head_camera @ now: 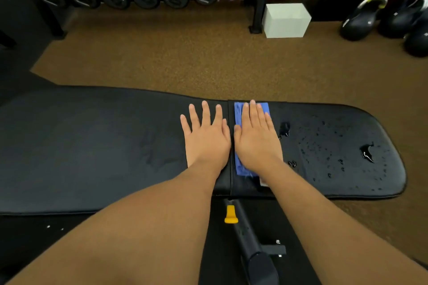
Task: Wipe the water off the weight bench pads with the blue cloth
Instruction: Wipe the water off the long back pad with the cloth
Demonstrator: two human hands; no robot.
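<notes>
Two hands lie flat on the bench: right hand [256,139] presses the folded blue cloth [240,120] onto the seat pad [335,146], fingers straight, beside water droplets [324,143]; left hand [206,136] braces, holding nothing, on the back pad [92,146] for support

Left grip [206,140] and right grip [256,141] lie flat side by side, palms down, fingers straight, thumbs almost touching.
</notes>
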